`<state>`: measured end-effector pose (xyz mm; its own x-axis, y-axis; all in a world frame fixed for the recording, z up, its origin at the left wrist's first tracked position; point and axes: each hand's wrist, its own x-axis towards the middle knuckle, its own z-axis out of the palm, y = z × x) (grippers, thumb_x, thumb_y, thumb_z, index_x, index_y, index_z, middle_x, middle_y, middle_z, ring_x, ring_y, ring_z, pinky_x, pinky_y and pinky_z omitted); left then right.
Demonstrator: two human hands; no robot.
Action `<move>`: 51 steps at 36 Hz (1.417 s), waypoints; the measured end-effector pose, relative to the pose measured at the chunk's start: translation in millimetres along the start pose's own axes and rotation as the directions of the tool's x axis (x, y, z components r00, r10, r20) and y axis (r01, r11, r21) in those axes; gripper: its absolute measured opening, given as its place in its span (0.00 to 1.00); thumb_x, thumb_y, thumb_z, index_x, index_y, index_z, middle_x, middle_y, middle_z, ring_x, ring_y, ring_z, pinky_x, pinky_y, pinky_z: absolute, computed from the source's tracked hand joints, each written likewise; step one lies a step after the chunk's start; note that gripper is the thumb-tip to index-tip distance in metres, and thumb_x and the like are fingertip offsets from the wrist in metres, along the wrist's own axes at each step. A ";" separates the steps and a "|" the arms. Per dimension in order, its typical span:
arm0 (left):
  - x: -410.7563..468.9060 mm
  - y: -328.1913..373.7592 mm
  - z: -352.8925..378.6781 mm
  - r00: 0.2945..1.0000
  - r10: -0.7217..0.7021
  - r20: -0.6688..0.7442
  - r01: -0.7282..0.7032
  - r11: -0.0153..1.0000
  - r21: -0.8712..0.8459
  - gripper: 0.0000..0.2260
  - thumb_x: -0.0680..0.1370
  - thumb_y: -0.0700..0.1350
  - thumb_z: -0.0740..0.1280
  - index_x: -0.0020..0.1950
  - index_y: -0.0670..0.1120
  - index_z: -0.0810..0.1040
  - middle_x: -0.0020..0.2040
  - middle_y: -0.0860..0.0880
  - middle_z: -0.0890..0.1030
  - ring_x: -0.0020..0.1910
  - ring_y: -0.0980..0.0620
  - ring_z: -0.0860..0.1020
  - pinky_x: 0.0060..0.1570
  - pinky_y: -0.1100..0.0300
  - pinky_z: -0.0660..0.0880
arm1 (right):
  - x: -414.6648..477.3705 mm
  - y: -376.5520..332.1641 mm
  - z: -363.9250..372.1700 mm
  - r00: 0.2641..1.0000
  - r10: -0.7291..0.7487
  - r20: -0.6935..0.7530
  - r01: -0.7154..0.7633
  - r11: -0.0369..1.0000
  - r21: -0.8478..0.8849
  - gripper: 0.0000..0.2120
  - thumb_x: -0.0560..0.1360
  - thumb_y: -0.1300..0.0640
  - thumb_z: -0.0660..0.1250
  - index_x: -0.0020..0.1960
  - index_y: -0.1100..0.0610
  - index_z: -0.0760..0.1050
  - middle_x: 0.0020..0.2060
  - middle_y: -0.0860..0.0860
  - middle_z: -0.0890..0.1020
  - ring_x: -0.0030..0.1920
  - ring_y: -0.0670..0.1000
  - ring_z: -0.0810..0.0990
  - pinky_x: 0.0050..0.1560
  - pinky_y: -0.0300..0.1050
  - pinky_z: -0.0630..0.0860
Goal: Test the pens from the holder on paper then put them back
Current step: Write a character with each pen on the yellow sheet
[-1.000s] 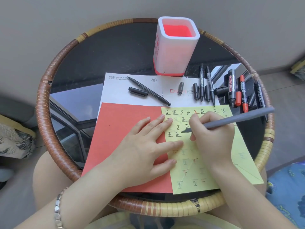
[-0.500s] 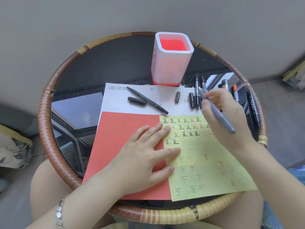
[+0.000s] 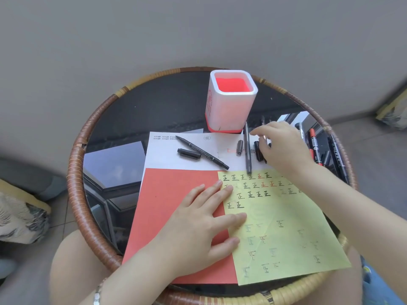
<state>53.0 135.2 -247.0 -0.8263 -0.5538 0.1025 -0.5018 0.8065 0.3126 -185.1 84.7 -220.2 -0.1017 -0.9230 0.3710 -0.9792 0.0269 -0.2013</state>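
Observation:
A white pen holder with a red inside stands at the back of the table, and no pens show in it. My left hand lies flat on the red sheet and the edge of the yellow paper, which carries rows of test marks. A grey pen lies loose on the white sheet, its end on the yellow paper. My right hand hovers just right of it, fingers spread over black caps, holding nothing.
An uncapped black pen and its cap lie on the white sheet. Red markers and black pens lie at the right on the glass. The round table has a raised rattan rim. My knees are under the near edge.
My right hand lifted the grey pen off the yellow paper, carried it toward the holder and let it go on the white sheet. My left hand stayed put.

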 end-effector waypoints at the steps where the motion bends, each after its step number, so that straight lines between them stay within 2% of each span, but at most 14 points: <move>1: 0.1 -0.2 0.4 1.000 0.002 -0.002 -0.002 1.000 0.000 0.16 0.74 0.59 0.58 0.59 0.61 0.76 0.69 0.46 0.71 0.70 0.48 0.66 0.67 0.52 0.55 | 0.1 2.1 -3.7 0.999 0.035 0.001 -0.035 0.999 0.025 0.13 0.73 0.67 0.62 0.53 0.59 0.80 0.45 0.56 0.82 0.50 0.58 0.76 0.51 0.50 0.67; 6: 0.9 -0.6 0.8 1.000 0.005 -0.009 -0.005 1.000 0.010 0.16 0.73 0.59 0.58 0.59 0.61 0.76 0.69 0.46 0.71 0.70 0.47 0.66 0.67 0.52 0.55 | 8.0 7.2 -19.5 0.985 0.155 0.078 -0.158 0.987 0.036 0.09 0.75 0.60 0.62 0.53 0.58 0.79 0.46 0.54 0.82 0.50 0.55 0.76 0.51 0.52 0.72; 11: 0.3 -0.1 1.5 1.000 0.005 -0.010 -0.005 1.000 0.012 0.16 0.73 0.60 0.59 0.59 0.61 0.75 0.69 0.47 0.71 0.70 0.48 0.66 0.67 0.53 0.55 | 23.3 7.9 -10.8 0.941 0.249 0.229 -0.234 0.968 -0.090 0.11 0.75 0.53 0.61 0.55 0.54 0.75 0.45 0.50 0.80 0.44 0.53 0.76 0.40 0.44 0.71; 15: 0.3 -0.1 0.9 1.000 0.001 -0.011 -0.001 1.000 0.013 0.16 0.73 0.60 0.59 0.59 0.62 0.75 0.68 0.47 0.71 0.69 0.48 0.66 0.67 0.53 0.55 | 29.6 1.9 -6.9 0.926 0.293 0.238 -0.271 0.955 -0.122 0.10 0.74 0.52 0.63 0.55 0.51 0.75 0.38 0.48 0.76 0.37 0.52 0.74 0.27 0.38 0.62; 19: 0.0 0.2 0.6 1.000 0.001 -0.015 -0.001 1.000 0.018 0.15 0.73 0.60 0.59 0.58 0.62 0.75 0.69 0.47 0.71 0.70 0.49 0.66 0.68 0.53 0.54 | 26.6 -0.5 -8.9 0.909 0.354 0.222 -0.371 0.928 0.041 0.09 0.72 0.54 0.65 0.51 0.51 0.77 0.40 0.50 0.77 0.36 0.51 0.76 0.31 0.40 0.68; 21: -0.1 0.1 0.6 1.000 0.001 -0.016 -0.001 1.000 0.011 0.15 0.73 0.60 0.59 0.58 0.62 0.75 0.69 0.47 0.71 0.70 0.49 0.66 0.68 0.53 0.54 | 21.8 -3.4 -17.6 0.893 0.394 0.219 -0.439 0.870 0.223 0.08 0.72 0.56 0.66 0.50 0.52 0.77 0.41 0.51 0.80 0.40 0.51 0.77 0.39 0.42 0.73; 26: 0.0 -0.7 0.4 1.000 0.002 -0.015 -0.002 1.000 0.009 0.15 0.73 0.60 0.59 0.59 0.62 0.75 0.69 0.47 0.71 0.70 0.48 0.66 0.66 0.52 0.56 | -10.3 -17.4 -50.6 0.868 0.443 0.222 -0.480 0.639 0.601 0.07 0.72 0.57 0.66 0.50 0.48 0.76 0.38 0.48 0.83 0.30 0.43 0.76 0.33 0.40 0.71; 32: 1.3 -0.2 -0.5 1.000 0.001 0.008 -0.001 0.999 0.033 0.16 0.74 0.60 0.57 0.59 0.61 0.75 0.69 0.46 0.71 0.70 0.47 0.66 0.67 0.52 0.55 | -54.2 -24.3 -63.9 0.810 0.477 0.342 -0.513 0.290 0.808 0.12 0.72 0.63 0.68 0.45 0.45 0.75 0.38 0.45 0.82 0.38 0.46 0.78 0.42 0.38 0.76; 34: 1.2 0.6 -0.4 1.000 0.001 0.014 -0.002 0.999 0.033 0.16 0.74 0.60 0.57 0.59 0.61 0.75 0.69 0.46 0.71 0.70 0.47 0.66 0.67 0.52 0.54 | -65.3 -24.6 -61.1 0.815 0.451 0.364 -0.506 0.245 0.827 0.11 0.71 0.65 0.68 0.42 0.49 0.78 0.33 0.45 0.81 0.35 0.47 0.74 0.40 0.39 0.74; 39: 0.8 0.8 -1.5 1.000 -0.001 0.023 0.000 0.999 0.039 0.16 0.74 0.60 0.58 0.60 0.62 0.75 0.69 0.46 0.71 0.70 0.47 0.65 0.68 0.52 0.54 | -82.2 -28.2 -48.1 0.834 0.471 0.286 -0.441 0.259 0.859 0.14 0.72 0.70 0.63 0.33 0.54 0.70 0.23 0.48 0.74 0.27 0.49 0.72 0.33 0.36 0.73; 42: -0.4 0.9 -2.1 1.000 -0.005 0.022 0.004 0.999 0.038 0.16 0.74 0.60 0.57 0.60 0.61 0.75 0.69 0.46 0.70 0.70 0.47 0.65 0.67 0.52 0.54 | -85.5 -35.0 -42.9 0.845 0.462 0.270 -0.400 0.210 0.892 0.10 0.75 0.68 0.60 0.38 0.58 0.72 0.27 0.47 0.78 0.29 0.49 0.81 0.37 0.38 0.80; 44: 0.6 1.1 -1.4 1.000 0.002 0.028 -0.003 0.999 0.039 0.16 0.74 0.60 0.57 0.60 0.61 0.75 0.69 0.46 0.70 0.70 0.48 0.65 0.68 0.52 0.54 | -88.1 -39.3 -40.6 0.865 0.413 0.284 -0.399 0.225 0.889 0.07 0.76 0.63 0.60 0.46 0.56 0.76 0.37 0.51 0.82 0.37 0.51 0.84 0.41 0.40 0.81; 46: 0.5 0.9 -1.8 1.000 -0.001 0.027 0.000 0.999 0.036 0.16 0.74 0.60 0.58 0.60 0.61 0.74 0.69 0.46 0.70 0.71 0.48 0.64 0.68 0.52 0.54 | -89.4 -45.0 -39.4 0.886 0.355 0.299 -0.394 0.232 0.890 0.11 0.73 0.57 0.59 0.50 0.54 0.78 0.42 0.55 0.83 0.43 0.51 0.84 0.43 0.39 0.80; 51: 0.9 0.8 -2.2 1.000 0.001 0.024 -0.002 1.000 0.028 0.16 0.74 0.60 0.58 0.60 0.61 0.75 0.69 0.46 0.70 0.70 0.47 0.65 0.68 0.52 0.55 | -88.4 -56.2 -35.6 0.902 0.348 0.255 -0.379 0.358 0.853 0.05 0.75 0.61 0.65 0.42 0.57 0.79 0.36 0.47 0.84 0.37 0.45 0.82 0.35 0.37 0.79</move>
<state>52.4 134.9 -244.6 -0.8327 -0.5478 0.0806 -0.5071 0.8130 0.2860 -127.4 178.4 -209.4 -0.3875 -0.9213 0.0334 -0.1616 0.0322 -0.9863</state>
